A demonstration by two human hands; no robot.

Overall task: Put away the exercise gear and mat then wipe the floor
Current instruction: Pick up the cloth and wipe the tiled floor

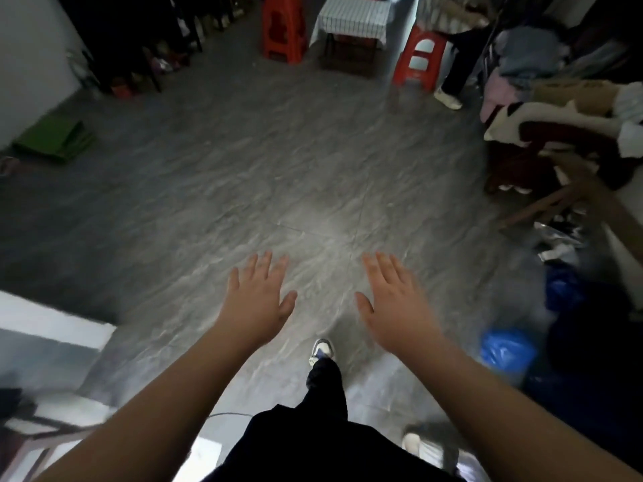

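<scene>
grey floor (243, 175) bare, both hands empty
left hand (259, 300) and right hand (396, 304) spread open; best to fetch a cloth first, then wipe from the green mat (52, 137) outward.

Green mat (54, 137) folded, lying on grey floor (243, 175) against left wall; blurred.

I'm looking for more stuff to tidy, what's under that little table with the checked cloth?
Under the table with the checked cloth there is a dark crate-like shape on the floor. Shadow and the cloth's overhang hide what it holds.
</scene>
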